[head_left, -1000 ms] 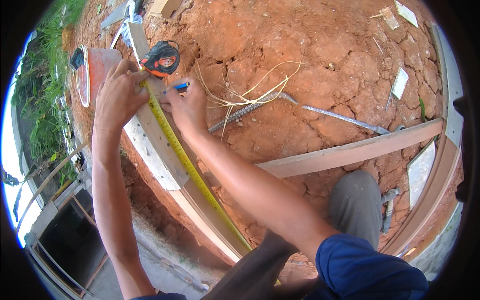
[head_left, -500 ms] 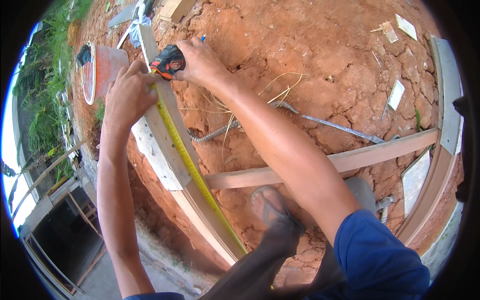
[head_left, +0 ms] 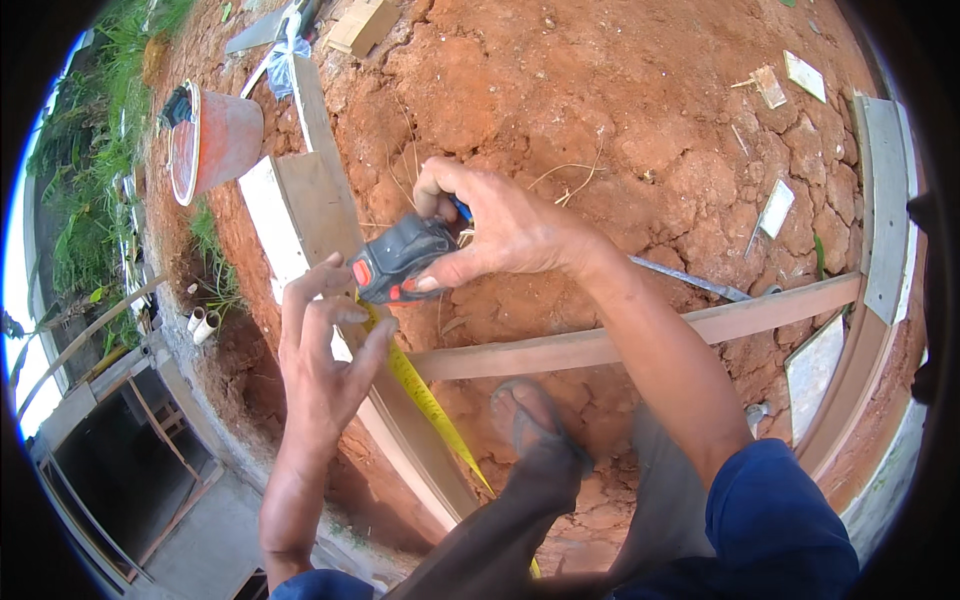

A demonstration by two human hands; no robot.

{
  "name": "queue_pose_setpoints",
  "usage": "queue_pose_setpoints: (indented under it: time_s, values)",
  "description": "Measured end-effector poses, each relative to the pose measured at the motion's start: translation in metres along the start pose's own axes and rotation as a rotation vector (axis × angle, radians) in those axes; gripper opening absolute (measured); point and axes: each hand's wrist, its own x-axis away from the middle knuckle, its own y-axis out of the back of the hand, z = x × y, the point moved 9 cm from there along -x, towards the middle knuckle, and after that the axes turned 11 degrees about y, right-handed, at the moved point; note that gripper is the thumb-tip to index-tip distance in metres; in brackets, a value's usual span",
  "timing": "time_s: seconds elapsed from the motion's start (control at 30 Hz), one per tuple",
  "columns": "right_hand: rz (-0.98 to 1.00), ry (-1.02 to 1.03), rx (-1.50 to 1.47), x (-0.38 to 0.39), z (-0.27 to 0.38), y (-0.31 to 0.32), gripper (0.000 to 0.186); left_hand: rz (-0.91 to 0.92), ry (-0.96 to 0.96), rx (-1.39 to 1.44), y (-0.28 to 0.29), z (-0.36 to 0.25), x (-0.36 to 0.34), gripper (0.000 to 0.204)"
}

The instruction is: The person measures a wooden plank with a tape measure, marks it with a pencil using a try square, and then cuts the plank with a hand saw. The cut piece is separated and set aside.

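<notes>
In my right hand [head_left: 515,225] is a black tape measure [head_left: 405,255] with red-orange buttons, raised above a long wooden beam [head_left: 322,210]. A slim blue thing [head_left: 462,208], perhaps a pencil, also shows between that hand's fingers. The yellow tape blade [head_left: 425,402] runs out of the case and along the beam toward my legs, where its end is hidden. My left hand [head_left: 325,355] is open beside the case, its curved fingers apart and close to the blade. A pale plate [head_left: 272,215] is against the beam's left side.
A wooden crosspiece [head_left: 560,352] joins the beam to a frame side [head_left: 885,220] at the right. A reddish bucket [head_left: 230,140] stands at the upper left. On cracked red soil lie a wood block [head_left: 362,27], a metal rod [head_left: 690,278] and a pale tile piece [head_left: 776,208].
My right hand has lifted the tape measure off the beam and drawn it nearer and rightward. The left hand has come nearer too, its fingers now off the beam and spread.
</notes>
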Motion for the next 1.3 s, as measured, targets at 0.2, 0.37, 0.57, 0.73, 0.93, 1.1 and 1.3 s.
queue_pose_setpoints:
  time_s: [0.2, 0.37, 0.57, 0.73, 0.93, 1.1, 1.3]
  values:
    - [0.255, -0.251, -0.143, 0.095, 0.007, -0.089, 0.042, 0.215, 0.725, 1.266, -0.109, 0.018, 0.165, 0.059]
    - [0.391, -0.250, -0.136, 0.120, -0.016, -0.156, 0.044, 0.179, 0.823, 1.262, -0.151, 0.039, 0.227, 0.069]
    - [0.356, -0.359, -0.296, 0.125, -0.042, -0.177, 0.043, 0.347, 1.047, 1.221, -0.192, 0.029, 0.299, 0.041]
    - [0.508, -0.325, -0.299, 0.134, -0.039, -0.200, 0.042, 0.177, 1.148, 1.297, -0.192, 0.036, 0.324, 0.029]
    - [0.539, -0.481, -0.238, 0.147, -0.052, -0.212, 0.043, 0.102, 1.138, 1.289, -0.168, 0.055, 0.298, 0.085]
    - [0.355, -0.433, -0.445, 0.120, -0.051, -0.150, 0.039, -0.031, 0.759, 1.091, -0.060, 0.036, 0.225, 0.080]
    - [-0.195, -0.519, -0.500, 0.115, -0.039, 0.004, 0.031, -0.852, -0.480, 1.188, 0.154, -0.065, 0.193, 0.053]
